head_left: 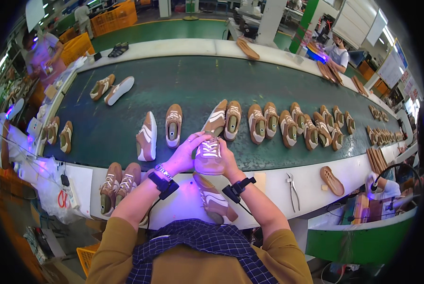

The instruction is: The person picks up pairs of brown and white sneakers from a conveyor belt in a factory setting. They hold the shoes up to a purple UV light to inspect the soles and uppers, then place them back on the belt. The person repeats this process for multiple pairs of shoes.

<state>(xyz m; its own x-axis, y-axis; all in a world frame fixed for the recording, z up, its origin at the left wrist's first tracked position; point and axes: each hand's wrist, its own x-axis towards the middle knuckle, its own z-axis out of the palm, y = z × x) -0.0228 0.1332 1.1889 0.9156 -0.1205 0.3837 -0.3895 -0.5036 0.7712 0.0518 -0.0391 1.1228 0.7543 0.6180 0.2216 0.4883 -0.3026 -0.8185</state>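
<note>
Over the near edge of the dark green belt (193, 80) I hold a brown sneaker (209, 158) with white laces, its toe toward me. My left hand (184, 154) grips its left side, fingers reaching over the upper part. On its other side my right hand (229, 160) is wrapped around it. Just beyond it, a sneaker (215, 118) lies tilted on the belt beside an upright sneaker (232, 120). Below my hands, another brown sneaker (214, 199) lies on its side on the white ledge (268, 199).
Two sneakers (119, 184) stand at the ledge's left. Pliers (293, 191) and a brown sole (331, 181) lie to the right. Several sneakers (311, 130) line the belt's right half. Co-workers (337, 53) work at the far right and at the left.
</note>
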